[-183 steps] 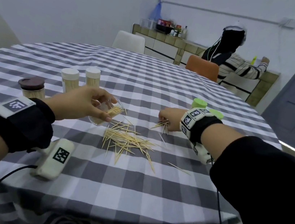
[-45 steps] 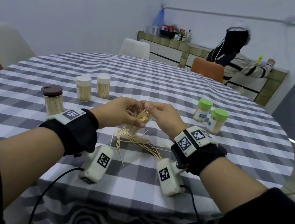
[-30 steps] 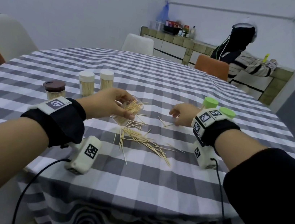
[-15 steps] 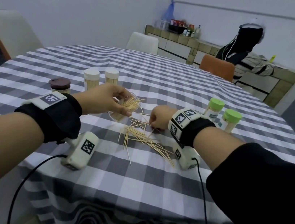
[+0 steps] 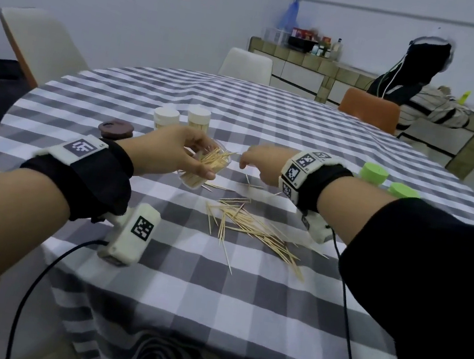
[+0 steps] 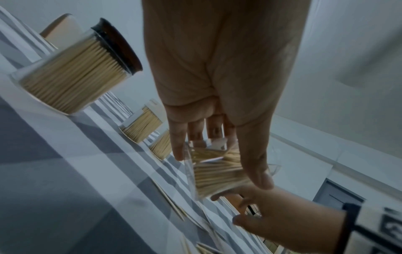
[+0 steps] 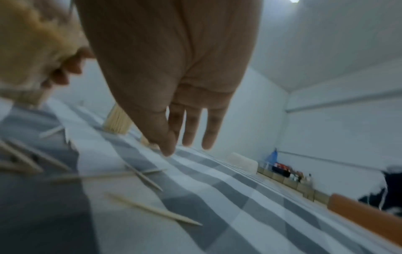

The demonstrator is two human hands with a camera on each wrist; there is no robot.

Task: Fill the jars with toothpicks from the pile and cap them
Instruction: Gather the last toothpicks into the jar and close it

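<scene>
Meanwhile left hand (image 5: 172,152) grips tilted jar (image 5: 203,168); right hand (image 5: 260,164) hovers beside, fingers relaxed, empty.

Checked tablecloth (image 5: 245,287); white chair (image 5: 245,65); orange chair (image 5: 369,109); tiled counter (image 5: 321,69).

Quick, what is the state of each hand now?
Left hand: holds the open jar of toothpicks, tilted.
Right hand: open, holds nothing, fingers relaxed.
</scene>
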